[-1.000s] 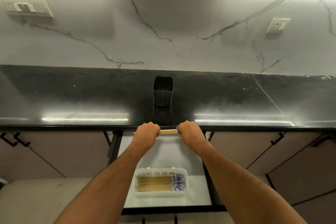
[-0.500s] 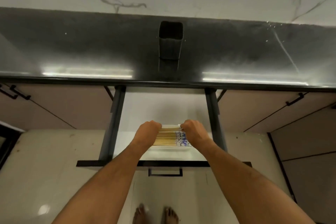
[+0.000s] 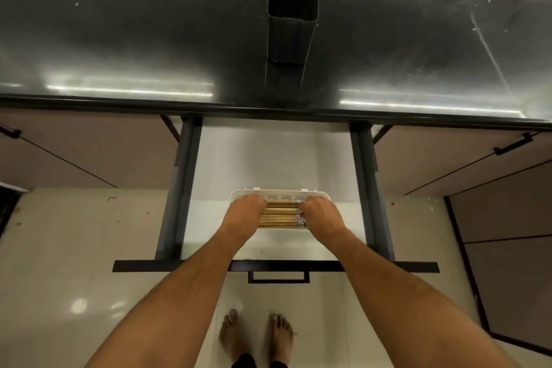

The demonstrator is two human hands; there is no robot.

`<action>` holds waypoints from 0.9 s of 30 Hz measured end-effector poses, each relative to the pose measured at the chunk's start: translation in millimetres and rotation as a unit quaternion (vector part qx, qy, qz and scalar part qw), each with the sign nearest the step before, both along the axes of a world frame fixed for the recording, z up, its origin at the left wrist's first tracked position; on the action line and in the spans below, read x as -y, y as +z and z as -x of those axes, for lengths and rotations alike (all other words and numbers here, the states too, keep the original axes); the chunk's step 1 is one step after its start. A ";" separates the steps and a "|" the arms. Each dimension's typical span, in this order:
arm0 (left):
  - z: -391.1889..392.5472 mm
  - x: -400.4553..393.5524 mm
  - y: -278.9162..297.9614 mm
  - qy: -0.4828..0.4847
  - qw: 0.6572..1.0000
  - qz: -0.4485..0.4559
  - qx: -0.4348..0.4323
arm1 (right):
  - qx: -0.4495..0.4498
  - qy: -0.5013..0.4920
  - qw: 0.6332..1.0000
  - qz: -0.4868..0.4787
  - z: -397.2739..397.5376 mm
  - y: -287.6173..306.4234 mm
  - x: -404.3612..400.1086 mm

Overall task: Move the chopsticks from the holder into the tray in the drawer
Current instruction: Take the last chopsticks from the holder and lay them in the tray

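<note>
Hands lowered — chopsticks point(image 3: 279, 216) now in tray point(image 3: 280, 193) | no legible writing

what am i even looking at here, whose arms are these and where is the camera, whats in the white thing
This is a single picture from a camera worn on a person's head, looking down, so the two bare arms and the feet at the bottom belong to the wearer. There is no machine. The dark band across the top is a kitchen counter, and the dark square holder stands on it; nothing shows inside it. Below the counter a drawer is pulled out. A white tray sits in it, holding wooden chopsticks lying side by side. The left hand and the right hand are down at the two ends of the chopsticks, fingers curled over them.
</note>
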State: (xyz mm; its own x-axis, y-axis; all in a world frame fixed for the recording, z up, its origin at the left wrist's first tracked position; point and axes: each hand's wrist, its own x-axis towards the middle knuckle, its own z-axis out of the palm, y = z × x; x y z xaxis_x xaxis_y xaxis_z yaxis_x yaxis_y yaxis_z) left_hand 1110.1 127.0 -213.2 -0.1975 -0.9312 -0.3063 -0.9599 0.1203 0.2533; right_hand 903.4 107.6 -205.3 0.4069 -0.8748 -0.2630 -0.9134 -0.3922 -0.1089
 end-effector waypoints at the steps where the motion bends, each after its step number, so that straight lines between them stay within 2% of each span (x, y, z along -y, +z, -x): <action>1: 0.5 0.2 -2.5 0.000 1.000 0.002 -0.001 | -0.006 0.004 1.000 0.004 -0.1 -3.0 0.1; 9: -3.5 0.5 -11.2 0.021 0.998 0.049 -0.035 | 0.009 0.006 0.999 0.046 1.0 -11.0 2.5; 13: -6.9 -0.6 -10.8 0.012 0.997 0.078 -0.024 | 0.016 0.001 0.999 0.051 1.3 -12.2 2.0; 18: -4.6 -1.1 -11.7 0.045 0.995 0.058 -0.060 | 0.033 -0.003 0.998 0.055 -0.7 -15.9 -0.9; 22: -6.6 -2.8 -12.1 0.044 0.993 0.078 -0.073 | 0.027 0.003 0.999 0.037 2.5 -20.2 2.2; 25: -11.7 -2.9 -6.3 0.054 0.986 0.130 -0.093 | 0.087 -0.022 0.994 0.064 9.8 -14.5 1.5; 27: -15.2 -3.5 -3.8 0.090 0.966 0.201 -0.133 | 0.164 -0.095 0.973 0.130 15.4 -10.2 0.9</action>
